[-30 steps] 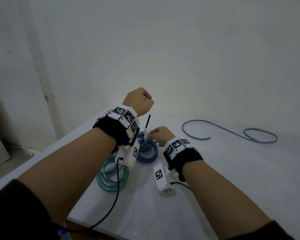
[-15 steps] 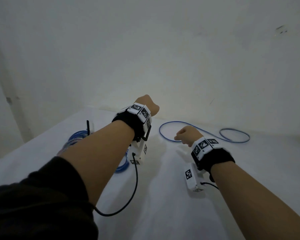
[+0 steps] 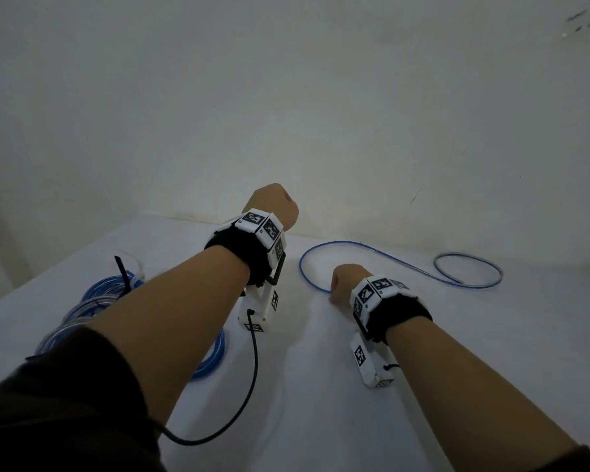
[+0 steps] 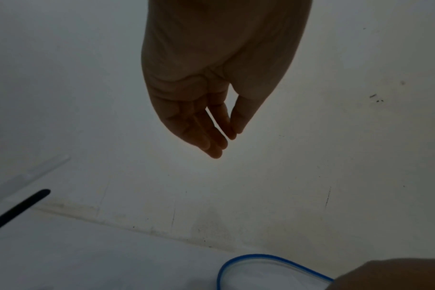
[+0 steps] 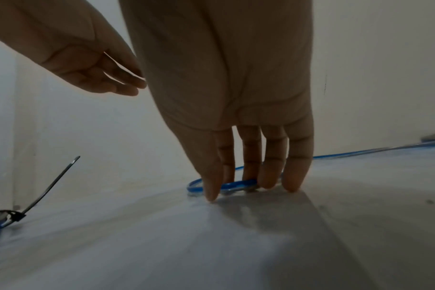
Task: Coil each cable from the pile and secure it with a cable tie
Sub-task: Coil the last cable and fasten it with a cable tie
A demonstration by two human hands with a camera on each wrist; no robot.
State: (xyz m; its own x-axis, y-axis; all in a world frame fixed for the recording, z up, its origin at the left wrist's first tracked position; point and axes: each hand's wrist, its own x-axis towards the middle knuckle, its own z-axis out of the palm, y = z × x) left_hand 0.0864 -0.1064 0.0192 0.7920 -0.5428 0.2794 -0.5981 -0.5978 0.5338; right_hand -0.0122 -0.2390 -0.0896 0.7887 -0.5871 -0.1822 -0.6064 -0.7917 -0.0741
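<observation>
White table (image 3: 321, 420) stretches beneath us. Our right hand (image 5: 236, 117) plants straight fingertips (image 5: 211, 194) around the loose blue cable (image 3: 382, 257); it looks light, springy and slick, best pinched at this near bend. Farther off, our left hand (image 4: 211, 88) hangs relaxed and empty.

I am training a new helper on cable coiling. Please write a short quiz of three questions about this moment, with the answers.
1. True or false: the left hand holds a cable tie.
2. Which hand touches the loose blue cable? A) left B) right C) both
3. Fill in: the black cable tie sticks up from the ____ blue cable.

Key:
1. False. The wrist view shows its fingers relaxed, holding nothing, above the table.
2. B. The right hand has its fingertips down at the cable's end.
3. coiled
</observation>
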